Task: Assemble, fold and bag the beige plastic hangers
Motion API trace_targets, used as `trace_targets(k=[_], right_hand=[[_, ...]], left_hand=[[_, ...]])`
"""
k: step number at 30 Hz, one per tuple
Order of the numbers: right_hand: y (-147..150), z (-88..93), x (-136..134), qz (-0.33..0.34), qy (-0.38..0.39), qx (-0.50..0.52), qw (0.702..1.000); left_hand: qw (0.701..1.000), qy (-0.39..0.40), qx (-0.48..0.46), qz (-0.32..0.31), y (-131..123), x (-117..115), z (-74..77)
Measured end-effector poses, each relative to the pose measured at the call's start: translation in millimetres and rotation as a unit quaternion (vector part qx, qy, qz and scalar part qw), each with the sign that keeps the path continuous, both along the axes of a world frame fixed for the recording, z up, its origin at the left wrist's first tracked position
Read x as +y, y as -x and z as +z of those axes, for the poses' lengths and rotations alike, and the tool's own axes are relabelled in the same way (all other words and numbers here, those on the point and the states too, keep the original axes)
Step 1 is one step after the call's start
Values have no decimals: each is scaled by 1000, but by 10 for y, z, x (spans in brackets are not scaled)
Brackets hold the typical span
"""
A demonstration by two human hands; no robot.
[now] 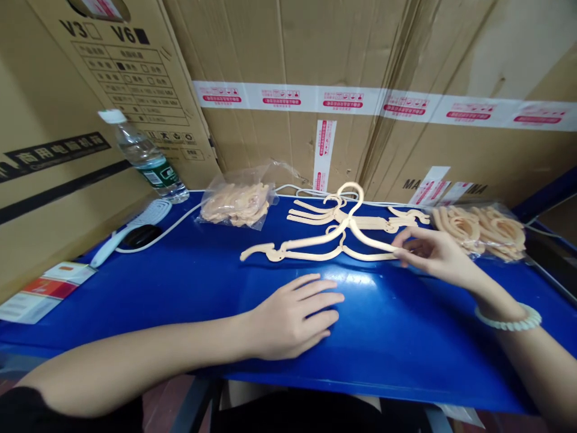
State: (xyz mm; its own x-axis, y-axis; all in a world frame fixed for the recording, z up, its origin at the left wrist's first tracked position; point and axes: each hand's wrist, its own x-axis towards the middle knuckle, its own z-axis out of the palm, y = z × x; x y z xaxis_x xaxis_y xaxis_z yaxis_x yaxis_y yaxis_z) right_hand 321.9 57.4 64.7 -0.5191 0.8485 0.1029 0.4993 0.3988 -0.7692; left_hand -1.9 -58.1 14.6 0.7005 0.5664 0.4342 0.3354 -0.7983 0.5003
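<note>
right hand (pixel 435 255) pinches hanger (pixel 347 223); bags (pixel 258 223) hold beige pieces (pixel 234 205)

One bottle (pixel 151 162); right of it: at least two bags (pixel 234 204), at least two unbagged hangers (pixel 314 241), two hands (pixel 295 319), one bracelet (pixel 509 325). In front of it: one hairbrush (pixel 151 215).

You have moderate light, white glare on the flat, glossy blue surface (pixel 396 337), dimness beneath it, and wide-angle stretching toward the edges.
</note>
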Motion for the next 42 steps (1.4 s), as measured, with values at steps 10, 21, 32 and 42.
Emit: trace_targets(k=[10,21,32,42], right_hand=[[-77,-41,68,89,-56,-157,982],[-126,-86,148,110,-102,-205,967],[-138,-95,136,96,-56,-212,971],[-128,-88,136,73,-65,-218,971]], left_hand=[[981,-100,144,78,24,58,-60],[962,-109,213,128,33,27,-90],[968,-83,203,124,41,47,-90],[968,-67,210,120,52,94,-63]])
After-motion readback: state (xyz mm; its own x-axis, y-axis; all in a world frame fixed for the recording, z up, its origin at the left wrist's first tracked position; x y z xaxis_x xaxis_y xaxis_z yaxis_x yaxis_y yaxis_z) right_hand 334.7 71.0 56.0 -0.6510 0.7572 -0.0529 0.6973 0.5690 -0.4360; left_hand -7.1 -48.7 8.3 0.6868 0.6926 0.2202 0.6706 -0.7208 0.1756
